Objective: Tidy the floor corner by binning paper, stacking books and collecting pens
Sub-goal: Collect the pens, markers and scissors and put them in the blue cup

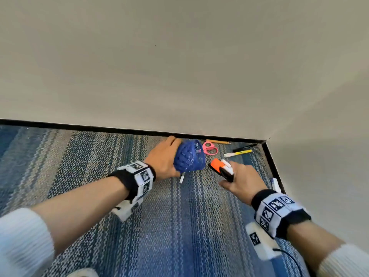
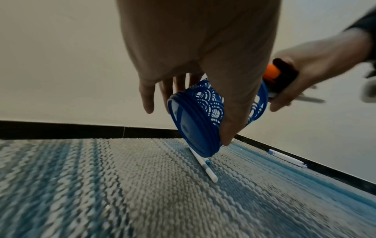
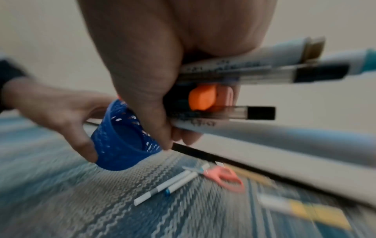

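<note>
Left hand (image 1: 162, 158): grips blue perforated plastic pen cup (image 1: 189, 158), tilted mouth-right, apparently to receive | Right hand (image 1: 242, 181): clutches bundle of pens and orange-capped marker (image 1: 221, 166) just beside cup | Carpet: white pens (image 3: 168, 187), pink scissors (image 1: 209, 147), yellow-white highlighter (image 1: 237, 153) uncollected

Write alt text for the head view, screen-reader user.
Over striped carpet in a wall corner, the left hand holds a tilted blue mesh pen cup while the right hand grips a bundle of pens. Pink scissors, a pencil and a yellow marker lie beyond.
</note>
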A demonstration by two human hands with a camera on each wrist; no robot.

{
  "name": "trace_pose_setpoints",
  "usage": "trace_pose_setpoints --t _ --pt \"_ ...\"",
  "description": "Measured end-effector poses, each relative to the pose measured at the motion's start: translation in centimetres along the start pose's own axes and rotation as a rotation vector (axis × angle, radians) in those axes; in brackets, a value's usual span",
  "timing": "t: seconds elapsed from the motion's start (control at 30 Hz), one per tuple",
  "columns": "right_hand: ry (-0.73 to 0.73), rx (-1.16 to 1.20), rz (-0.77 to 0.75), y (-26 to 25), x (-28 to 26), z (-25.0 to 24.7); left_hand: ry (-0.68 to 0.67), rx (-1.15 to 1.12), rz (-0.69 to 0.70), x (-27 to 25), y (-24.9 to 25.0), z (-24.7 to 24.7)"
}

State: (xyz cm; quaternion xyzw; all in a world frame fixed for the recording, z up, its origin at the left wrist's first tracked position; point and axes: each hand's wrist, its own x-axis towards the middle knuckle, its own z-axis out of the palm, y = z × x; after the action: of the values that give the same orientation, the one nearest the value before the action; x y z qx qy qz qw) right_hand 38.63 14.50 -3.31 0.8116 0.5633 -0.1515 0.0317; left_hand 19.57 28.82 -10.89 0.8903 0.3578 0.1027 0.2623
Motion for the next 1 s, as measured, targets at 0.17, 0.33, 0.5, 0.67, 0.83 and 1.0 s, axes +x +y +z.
trace_pose_setpoints --t 0.17,0.33,0.5,0.67,0.83,1.0 --pt "-0.084 -0.491 -0.295 -5.3 0.8 -2.6 -0.051 0.065 0.095 -4.4 0.0 -0.7" --pt "-0.152 -0.763 -0.515 -10.5 1.3 -2.6 -0.051 0.04 0.022 -6.8 0.0 -0.1" --pt "-0.213 -0.819 -0.642 -13.3 1.6 -1.8 -0.037 -0.112 -0.051 -7.8 -1.4 0.1" --pt "-0.002 -0.421 -0.782 -12.4 4.2 -2.8 0.007 -0.194 -0.173 -8.7 -4.1 -0.5" --pt "0.184 0.136 -0.337 -8.2 8.7 -2.3 0.119 -0.379 -0.272 -9.1 -6.4 -0.5" --pt "-0.147 -0.141 -0.234 -4.4 10.6 3.7 0.231 -0.485 -0.323 -9.1 -7.8 0.2"
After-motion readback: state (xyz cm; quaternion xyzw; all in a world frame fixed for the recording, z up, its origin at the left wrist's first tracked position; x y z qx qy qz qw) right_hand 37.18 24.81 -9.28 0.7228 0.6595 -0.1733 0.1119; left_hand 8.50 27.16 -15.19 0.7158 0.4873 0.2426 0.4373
